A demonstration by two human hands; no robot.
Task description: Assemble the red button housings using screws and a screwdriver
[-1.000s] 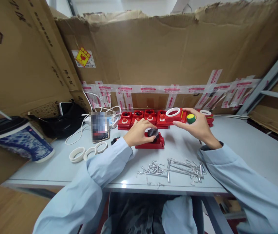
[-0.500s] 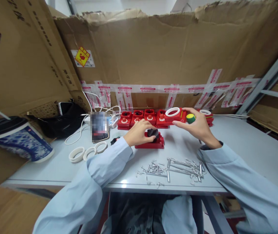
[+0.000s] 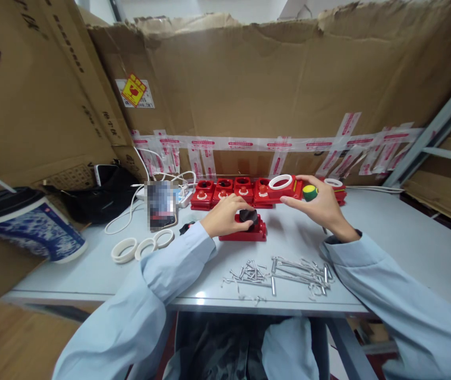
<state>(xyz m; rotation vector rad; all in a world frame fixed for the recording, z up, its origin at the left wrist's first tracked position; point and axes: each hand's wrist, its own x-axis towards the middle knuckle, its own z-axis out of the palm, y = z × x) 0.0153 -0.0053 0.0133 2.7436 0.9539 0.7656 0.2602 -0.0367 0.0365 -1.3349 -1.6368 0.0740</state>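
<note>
My left hand [image 3: 228,215] is closed round a round black part [image 3: 248,216], thumb and fingers on either side of it. This part sits on a red base [image 3: 233,235] lying on the table. Held up to the right by my right hand [image 3: 322,207] is a red housing [image 3: 276,194] with a white ring [image 3: 280,182] in its top; thumb and fingers grip its right end. Beside the right palm shows a green and yellow rounded end [image 3: 309,192], perhaps a screwdriver handle. Behind stand several red units [image 3: 202,196] in a row.
Loose screws [image 3: 251,271] and metal rods with hooked ends [image 3: 300,274] lie near the table's front edge. White rings [image 3: 124,250], a phone [image 3: 162,205], cables [image 3: 120,228], a black bag [image 3: 86,198] and a blue cup [image 3: 47,229] are at left. A cardboard wall [image 3: 225,84] closes the back.
</note>
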